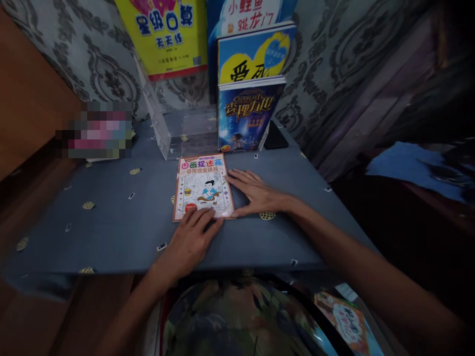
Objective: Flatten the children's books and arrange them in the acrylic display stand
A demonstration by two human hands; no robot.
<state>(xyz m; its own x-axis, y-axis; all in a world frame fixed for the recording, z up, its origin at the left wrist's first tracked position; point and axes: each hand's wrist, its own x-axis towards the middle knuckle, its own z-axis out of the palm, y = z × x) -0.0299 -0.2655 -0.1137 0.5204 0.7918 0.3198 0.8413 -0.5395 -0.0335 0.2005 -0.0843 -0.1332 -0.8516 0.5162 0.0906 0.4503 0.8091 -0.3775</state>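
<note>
A thin picture book [203, 184] with a white and brown cover lies flat on the cloth-covered table [122, 212], its title edge away from me. Across its lower edge rest the fingers of my left hand [193, 237], stretched out and slightly bent. My right hand [256, 194] is at the book's right edge, thumb near the lower right corner and fingers reaching toward the upper side. Both hands are open, and neither grips the book. Just behind it, a blue book [245, 116] stands in a clear acrylic rack [159, 131].
Other upright books include a yellow workbook [170, 39] and a blue-yellow book [256, 52]. A dark flat object [275, 136] lies right of the rack. A blurred-out pile [98, 131] sits at the left back. Below the table's front edge is another book [349, 321].
</note>
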